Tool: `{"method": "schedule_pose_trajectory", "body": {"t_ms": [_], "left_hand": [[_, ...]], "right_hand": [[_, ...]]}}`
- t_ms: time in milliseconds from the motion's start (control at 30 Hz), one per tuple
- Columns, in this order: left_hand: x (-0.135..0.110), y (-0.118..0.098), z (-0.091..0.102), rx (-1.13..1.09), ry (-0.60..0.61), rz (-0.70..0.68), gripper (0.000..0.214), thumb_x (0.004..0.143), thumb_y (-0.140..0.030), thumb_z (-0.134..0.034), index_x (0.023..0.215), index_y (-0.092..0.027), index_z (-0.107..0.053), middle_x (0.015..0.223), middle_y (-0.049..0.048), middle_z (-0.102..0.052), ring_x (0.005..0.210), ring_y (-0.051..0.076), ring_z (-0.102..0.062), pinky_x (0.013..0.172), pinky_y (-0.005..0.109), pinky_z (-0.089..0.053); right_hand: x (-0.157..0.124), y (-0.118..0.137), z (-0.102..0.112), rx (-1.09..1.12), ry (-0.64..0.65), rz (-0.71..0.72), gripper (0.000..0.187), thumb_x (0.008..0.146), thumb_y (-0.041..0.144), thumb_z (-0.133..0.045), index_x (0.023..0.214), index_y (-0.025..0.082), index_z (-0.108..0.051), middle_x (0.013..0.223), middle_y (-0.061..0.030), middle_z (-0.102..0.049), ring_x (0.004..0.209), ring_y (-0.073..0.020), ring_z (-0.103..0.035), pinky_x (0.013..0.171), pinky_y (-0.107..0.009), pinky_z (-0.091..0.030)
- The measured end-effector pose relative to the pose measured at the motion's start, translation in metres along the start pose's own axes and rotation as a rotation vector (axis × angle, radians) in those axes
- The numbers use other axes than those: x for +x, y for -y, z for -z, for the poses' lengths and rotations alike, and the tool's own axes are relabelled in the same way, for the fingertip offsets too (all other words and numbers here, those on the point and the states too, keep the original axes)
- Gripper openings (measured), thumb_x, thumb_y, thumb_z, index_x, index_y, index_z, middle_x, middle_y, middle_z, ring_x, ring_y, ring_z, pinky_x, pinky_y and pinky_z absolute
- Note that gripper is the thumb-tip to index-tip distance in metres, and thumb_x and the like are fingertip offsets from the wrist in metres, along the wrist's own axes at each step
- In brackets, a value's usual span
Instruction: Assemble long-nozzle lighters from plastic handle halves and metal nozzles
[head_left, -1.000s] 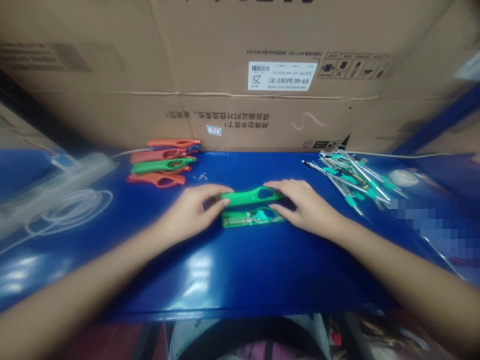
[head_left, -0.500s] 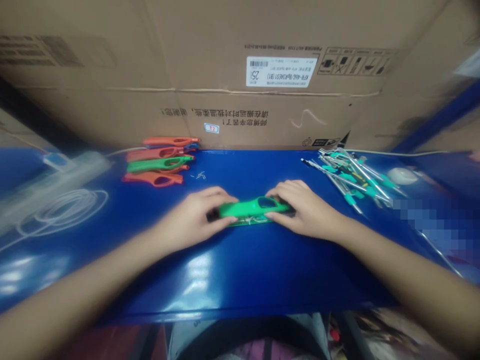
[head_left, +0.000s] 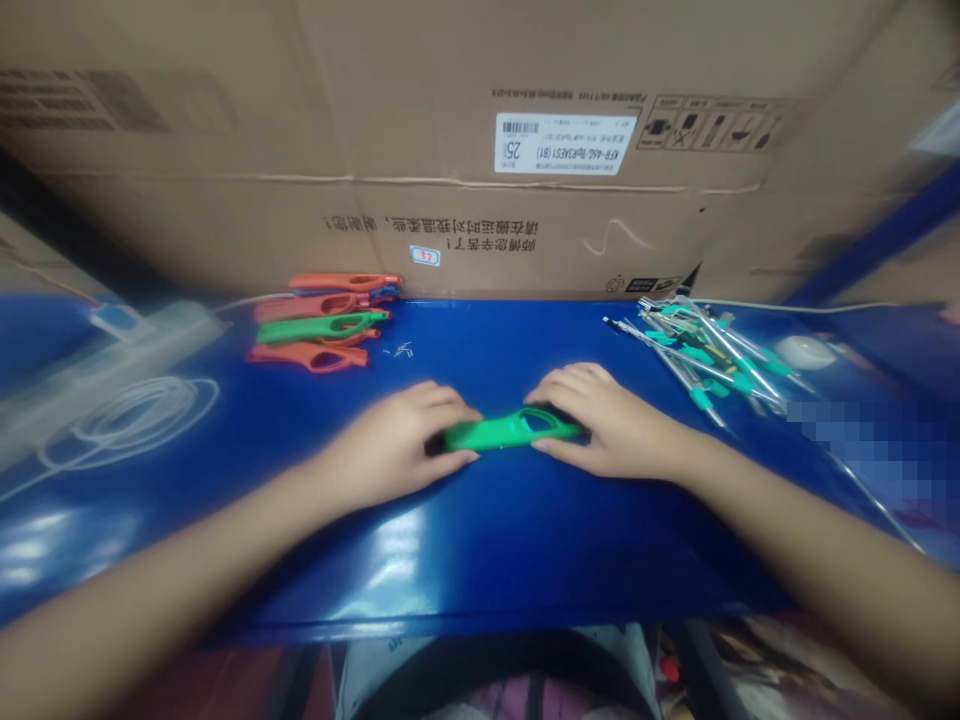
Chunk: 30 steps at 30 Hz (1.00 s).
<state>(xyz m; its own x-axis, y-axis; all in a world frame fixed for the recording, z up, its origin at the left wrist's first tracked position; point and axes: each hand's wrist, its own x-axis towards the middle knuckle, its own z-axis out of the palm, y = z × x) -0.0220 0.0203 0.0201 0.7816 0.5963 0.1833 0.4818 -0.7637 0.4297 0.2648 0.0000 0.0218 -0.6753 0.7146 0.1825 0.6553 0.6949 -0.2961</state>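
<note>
A green plastic lighter casing with an oval trigger opening lies crosswise between both hands, just above or on the blue table. My left hand pinches its left end between thumb and fingers. My right hand grips the other end, by the oval opening, thumb on the near side. Fingers hide both ends of the casing. At the back left, a stack of orange casings includes a similar green casing. Small pale pins are scattered beside that stack.
Metal tubes with teal parts lie in a heap at the back right, beside a white round object. On the left are a coiled white cable and a power strip. A cardboard wall closes off the back.
The near side of the casing showed a gap with pale parts inside; now its green halves look closed together and it is turned slightly. Both hands shifted a little, still gripping it.
</note>
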Motion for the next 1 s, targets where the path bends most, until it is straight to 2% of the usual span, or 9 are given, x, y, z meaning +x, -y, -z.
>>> {"method": "schedule_pose_trajectory", "body": {"t_ms": [267,467,1000], "left_hand": [[0.0,-0.0018,0.0018,0.073,0.016,0.006,0.026,0.092,-0.031,-0.065,0.116,-0.022,-0.07,0.107,0.0061,-0.069,0.097,0.022,-0.062,0.085,0.035,-0.052],[-0.0011,-0.0002,0.0029,0.037,0.005,0.002,0.027,0.093,-0.033,-0.064,0.117,-0.023,-0.07,0.108,0.0062,-0.069,0.098,0.021,-0.064,0.086,0.034,-0.052],[-0.0021,-0.0004,0.0044,0.057,0.018,0.022,0.026,0.094,-0.036,-0.063,0.115,-0.023,-0.07,0.106,0.0048,-0.069,0.096,0.021,-0.064,0.085,0.034,-0.052]], "right_hand": [[0.0011,-0.0008,-0.0062,0.07,-0.006,0.002,0.028,0.093,0.039,-0.064,0.115,0.022,-0.061,0.11,-0.007,-0.065,0.106,-0.0237,-0.057,0.098,-0.042,-0.039],[0.0006,0.0008,-0.0081,0.138,-0.038,-0.014,0.024,0.092,0.034,-0.066,0.112,0.023,-0.06,0.108,-0.0068,-0.066,0.105,-0.0231,-0.059,0.096,-0.041,-0.039],[0.0012,0.0044,-0.0089,0.081,-0.033,-0.023,0.025,0.093,0.036,-0.065,0.111,0.021,-0.059,0.107,-0.0067,-0.065,0.104,-0.024,-0.057,0.095,-0.041,-0.038]]}}
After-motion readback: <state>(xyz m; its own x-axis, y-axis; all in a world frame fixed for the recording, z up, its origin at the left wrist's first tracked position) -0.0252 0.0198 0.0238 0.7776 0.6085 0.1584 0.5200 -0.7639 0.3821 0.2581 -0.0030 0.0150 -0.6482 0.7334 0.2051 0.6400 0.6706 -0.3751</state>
